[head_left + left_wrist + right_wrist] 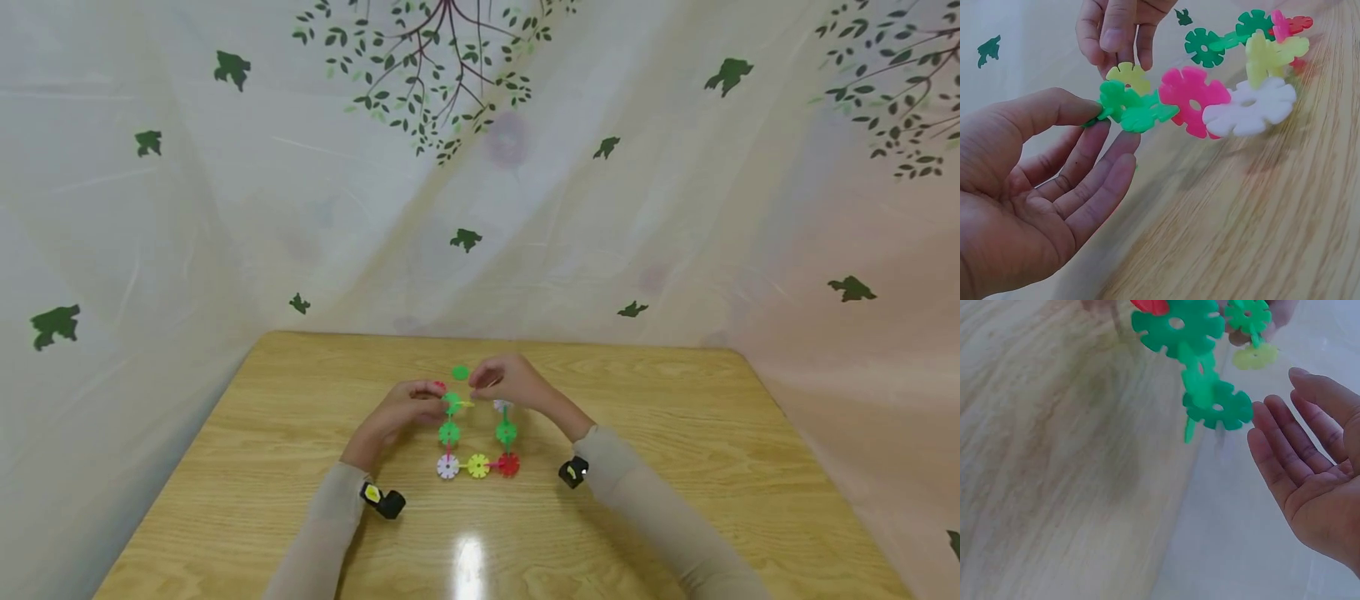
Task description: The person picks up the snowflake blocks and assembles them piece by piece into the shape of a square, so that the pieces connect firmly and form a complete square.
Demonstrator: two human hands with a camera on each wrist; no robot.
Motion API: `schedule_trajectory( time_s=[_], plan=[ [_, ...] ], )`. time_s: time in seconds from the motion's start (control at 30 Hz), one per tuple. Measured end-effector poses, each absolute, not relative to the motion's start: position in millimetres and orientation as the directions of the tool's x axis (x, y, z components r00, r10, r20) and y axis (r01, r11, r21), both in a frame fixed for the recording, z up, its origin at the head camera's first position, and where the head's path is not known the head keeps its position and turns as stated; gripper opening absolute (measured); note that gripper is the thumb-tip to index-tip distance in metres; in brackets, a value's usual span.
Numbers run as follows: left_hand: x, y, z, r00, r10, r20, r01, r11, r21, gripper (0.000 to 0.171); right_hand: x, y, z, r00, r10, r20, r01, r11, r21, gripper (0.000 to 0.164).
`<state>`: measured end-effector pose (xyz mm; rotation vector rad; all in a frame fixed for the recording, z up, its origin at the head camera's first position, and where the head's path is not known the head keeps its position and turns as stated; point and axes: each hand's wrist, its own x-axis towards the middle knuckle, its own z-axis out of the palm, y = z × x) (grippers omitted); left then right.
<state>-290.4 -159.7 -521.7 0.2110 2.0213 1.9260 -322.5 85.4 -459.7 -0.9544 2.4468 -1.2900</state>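
Slotted plastic flower discs are joined in a U-shaped chain, with a white disc [447,467], a yellow disc [478,466] and a red disc [508,465] along its near side. My left hand [405,408] pinches a green disc [1121,103] at the chain's left end between thumb and fingers. A yellow disc [1129,77] sticks out from that green one toward the right. My right hand [513,383] is just beyond this yellow disc, its fingers loosely bent and the thumb apart, with nothing in its grasp. The chain's right side has green discs [1217,407] below my right fingertips.
Behind the chain, a green disc [460,372] lies on the wooden table [637,517], and part of a red disc [439,386] shows by my left fingers. A pale cloth [360,250] with printed leaves hangs around the table's back and sides.
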Motion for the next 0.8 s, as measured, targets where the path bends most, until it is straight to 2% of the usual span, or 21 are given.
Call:
schedule_trajectory(
  time_s=[0.3,0.8],
  plan=[
    [-291,-167,-525,-0.912,0.382,-0.152,-0.144,0.05,0.988,0.025,-348,82,-458,-0.79,-0.594,0.153,-0.45,0.391,-0.803,0.014],
    [-291,-171,-527,-0.893,0.424,-0.15,-0.159,0.015,0.987,0.024,-394,71,-478,-0.752,-0.658,0.036,-0.414,0.429,-0.803,0.029]
  ],
)
